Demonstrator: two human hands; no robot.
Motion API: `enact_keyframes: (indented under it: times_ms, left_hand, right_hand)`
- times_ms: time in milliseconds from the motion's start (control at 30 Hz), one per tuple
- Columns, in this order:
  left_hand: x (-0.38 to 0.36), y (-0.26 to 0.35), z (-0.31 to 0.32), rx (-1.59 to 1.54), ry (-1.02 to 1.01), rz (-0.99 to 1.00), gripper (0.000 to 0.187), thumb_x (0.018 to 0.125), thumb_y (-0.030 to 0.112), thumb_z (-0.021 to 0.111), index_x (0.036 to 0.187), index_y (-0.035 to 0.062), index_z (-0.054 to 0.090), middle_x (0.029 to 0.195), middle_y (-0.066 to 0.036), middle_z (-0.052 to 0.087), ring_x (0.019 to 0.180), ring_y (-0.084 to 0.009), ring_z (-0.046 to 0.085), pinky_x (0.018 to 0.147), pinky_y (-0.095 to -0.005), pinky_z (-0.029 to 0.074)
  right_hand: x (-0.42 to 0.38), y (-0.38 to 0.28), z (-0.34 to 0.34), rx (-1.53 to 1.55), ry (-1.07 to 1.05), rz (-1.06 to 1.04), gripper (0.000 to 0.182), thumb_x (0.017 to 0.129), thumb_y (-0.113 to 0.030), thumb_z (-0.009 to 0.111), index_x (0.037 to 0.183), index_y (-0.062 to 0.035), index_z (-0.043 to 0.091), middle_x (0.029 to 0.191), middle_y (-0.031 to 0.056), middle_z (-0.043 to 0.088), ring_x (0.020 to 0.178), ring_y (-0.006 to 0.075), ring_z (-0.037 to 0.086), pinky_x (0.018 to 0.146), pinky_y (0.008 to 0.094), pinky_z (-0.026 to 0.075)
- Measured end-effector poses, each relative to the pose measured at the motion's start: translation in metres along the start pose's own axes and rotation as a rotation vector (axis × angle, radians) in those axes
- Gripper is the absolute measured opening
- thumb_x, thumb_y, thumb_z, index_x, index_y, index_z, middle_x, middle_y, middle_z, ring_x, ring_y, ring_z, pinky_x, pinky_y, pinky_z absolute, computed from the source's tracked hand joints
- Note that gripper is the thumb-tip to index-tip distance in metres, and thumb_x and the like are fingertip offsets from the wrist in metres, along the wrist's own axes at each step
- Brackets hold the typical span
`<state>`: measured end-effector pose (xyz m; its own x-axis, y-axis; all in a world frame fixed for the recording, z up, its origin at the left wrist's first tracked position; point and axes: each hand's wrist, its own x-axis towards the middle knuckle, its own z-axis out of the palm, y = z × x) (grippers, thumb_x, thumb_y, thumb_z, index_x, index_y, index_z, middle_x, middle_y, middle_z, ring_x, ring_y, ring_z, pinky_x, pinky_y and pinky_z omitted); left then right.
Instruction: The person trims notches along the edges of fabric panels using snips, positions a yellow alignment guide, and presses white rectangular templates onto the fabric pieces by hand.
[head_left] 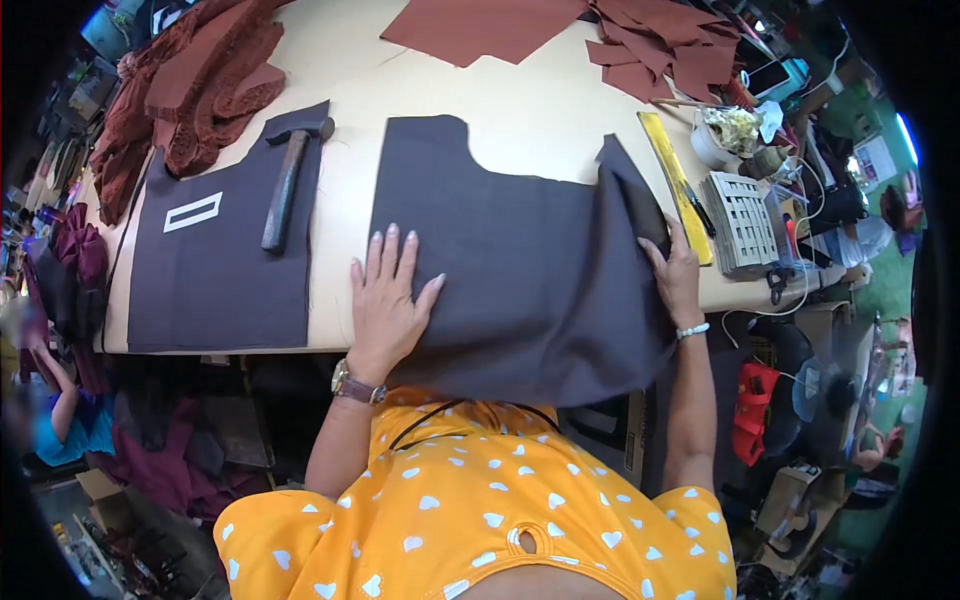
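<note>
A dark cut fabric piece [520, 260] lies across the table's front edge, its near end hanging down toward my body. My left hand [388, 298] rests flat on its left side with the fingers spread. At the right edge, my right hand [675, 272] pinches the cloth, which rises there in folds. Left of it lies a second dark fabric piece [220, 285] bearing a white rectangular frame [192, 212]. A hammer [287, 190] with a worn handle rests on that piece.
Reddish-brown fabric lies in a heap [205, 90] at far left, as a large piece [480, 30] at the back, and as scraps [665, 50]. On the right are a yellow ruler [672, 180], a dark cutter [698, 208], a white bowl [715, 145] and stacked slatted pieces [742, 225].
</note>
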<state>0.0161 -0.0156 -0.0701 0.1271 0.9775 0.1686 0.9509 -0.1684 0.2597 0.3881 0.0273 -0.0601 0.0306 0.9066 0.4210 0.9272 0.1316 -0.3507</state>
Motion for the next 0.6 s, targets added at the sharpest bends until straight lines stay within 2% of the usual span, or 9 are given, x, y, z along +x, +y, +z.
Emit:
enact_keyframes:
  times_ms: [67,200,233,333,433,500,533,600]
  left_hand:
    - [-0.009,-0.005,-0.005,0.038,-0.014,-0.032,0.059,0.088,0.039,0.049,0.137,0.0100,0.034,0.144,-0.012,0.026,0.134,-0.0301,0.021,0.105,-0.0539,0.016]
    - [-0.031,-0.016,-0.013,0.083,-0.011,-0.079,0.057,0.089,0.038,0.048,0.137,0.0105,0.033,0.145,-0.012,0.025,0.135,-0.0294,0.020,0.104,-0.0566,0.015]
    - [-0.035,-0.019,-0.014,0.090,-0.017,-0.083,0.057,0.089,0.037,0.047,0.137,0.0105,0.033,0.145,-0.011,0.025,0.135,-0.0294,0.019,0.104,-0.0580,0.013]
    - [-0.037,-0.021,-0.017,0.149,-0.033,-0.048,0.057,0.089,0.036,0.047,0.137,0.0087,0.033,0.144,-0.013,0.025,0.134,-0.0311,0.019,0.105,-0.0569,0.012]
    - [-0.025,-0.010,-0.016,0.140,-0.007,-0.083,0.058,0.089,0.036,0.047,0.136,0.0064,0.032,0.143,-0.016,0.025,0.134,-0.0334,0.020,0.105,-0.0557,0.012]
    - [-0.014,0.002,-0.007,0.075,0.035,-0.061,0.058,0.089,0.037,0.046,0.136,0.0052,0.032,0.143,-0.017,0.025,0.133,-0.0343,0.020,0.106,-0.0553,0.012]
    - [-0.010,0.009,-0.002,0.040,0.052,-0.044,0.059,0.089,0.037,0.046,0.136,0.0046,0.032,0.143,-0.018,0.026,0.133,-0.0348,0.020,0.106,-0.0550,0.012]
    - [-0.005,0.016,0.004,0.051,0.014,-0.033,0.060,0.089,0.040,0.046,0.137,0.0073,0.032,0.144,-0.016,0.025,0.133,-0.0346,0.020,0.105,-0.0559,0.012]
  right_hand:
    - [0.003,0.009,-0.004,-0.155,-0.036,0.021,0.052,0.078,-0.030,0.067,0.119,-0.0043,0.048,0.067,0.0223,0.058,0.062,0.0367,0.060,0.054,0.0417,0.045]
    - [0.005,0.034,-0.004,-0.240,0.052,-0.139,0.054,0.079,-0.032,0.065,0.122,-0.0053,0.046,0.066,0.0199,0.060,0.059,0.0347,0.060,0.051,0.0406,0.046]
    - [0.003,0.033,-0.007,-0.279,0.002,-0.081,0.057,0.079,-0.033,0.066,0.124,-0.0052,0.044,0.073,0.0199,0.062,0.062,0.0340,0.060,0.052,0.0394,0.047]
    - [-0.001,0.031,-0.007,-0.360,0.081,-0.107,0.058,0.078,-0.026,0.066,0.126,-0.0053,0.043,0.098,0.0220,0.060,0.085,0.0312,0.061,0.067,0.0387,0.048]
    - [-0.005,-0.008,-0.022,-0.686,0.077,0.070,0.058,0.078,-0.024,0.065,0.128,-0.0052,0.042,0.123,0.0205,0.048,0.112,0.0319,0.048,0.087,0.0415,0.041]
    - [-0.016,-0.034,-0.008,-0.527,0.110,0.053,0.059,0.078,-0.029,0.063,0.128,-0.0043,0.043,0.132,0.0179,0.041,0.124,0.0340,0.035,0.098,0.0474,0.030]
    - [-0.021,-0.047,0.000,-0.350,0.101,-0.063,0.060,0.080,-0.038,0.059,0.128,-0.0052,0.043,0.132,0.0186,0.041,0.124,0.0364,0.034,0.100,0.0522,0.027]
    - [-0.038,-0.085,0.010,-0.206,-0.036,-0.061,0.060,0.084,-0.044,0.053,0.130,-0.0068,0.043,0.136,0.0204,0.037,0.127,0.0381,0.031,0.101,0.0565,0.023]
